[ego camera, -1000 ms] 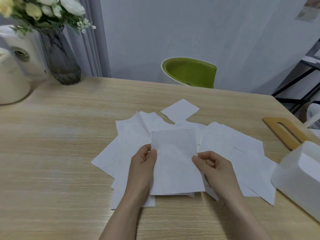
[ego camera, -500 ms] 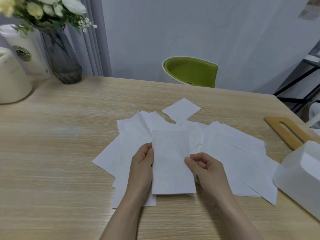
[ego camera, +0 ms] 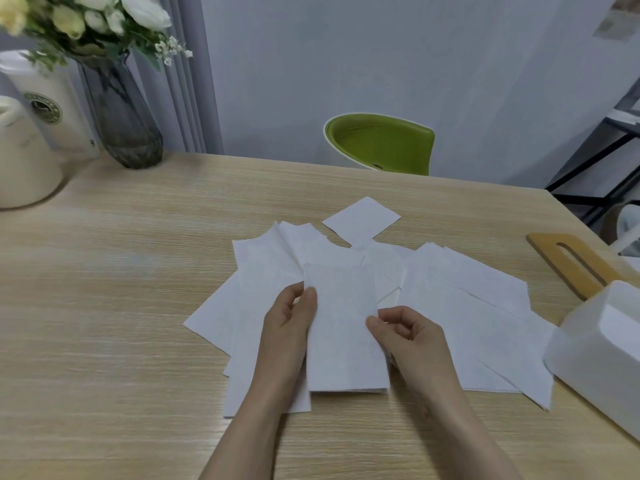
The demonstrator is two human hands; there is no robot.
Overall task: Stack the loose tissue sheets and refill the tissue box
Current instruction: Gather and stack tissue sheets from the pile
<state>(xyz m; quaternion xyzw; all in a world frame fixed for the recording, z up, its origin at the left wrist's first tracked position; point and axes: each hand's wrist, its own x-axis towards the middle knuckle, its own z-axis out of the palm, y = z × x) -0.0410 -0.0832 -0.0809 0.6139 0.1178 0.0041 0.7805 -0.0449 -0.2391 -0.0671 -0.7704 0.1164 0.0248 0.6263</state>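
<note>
Both hands hold one folded tissue sheet (ego camera: 341, 327) above the spread of loose tissue sheets (ego camera: 485, 306) on the wooden counter (ego camera: 121, 306). The left hand (ego camera: 289, 320) has a closed grip on the sheet's left edge, thumb on top near the upper corner and fingers behind it. The right hand (ego camera: 408, 336) pinches the right edge about midway down between thumb and curled forefinger; its other fingers are curled in loosely. The held sheet is narrow and tall, its lower edge showing a doubled layer.

The loose sheets lie fanned and overlapping in the middle of the counter, reaching left and right past both hands; one small square sheet (ego camera: 362, 216) sits at the far edge of the pile. The white tissue box (ego camera: 595, 351) stands at the right, near side, open at the top and touching the rightmost sheets. Its wooden slotted lid (ego camera: 575, 261) lies flat just beyond it. At the far left stand a dark glass vase (ego camera: 121, 116) with flowers and a cream container (ego camera: 24, 161). A green chair (ego camera: 381, 143) stands behind the counter
</note>
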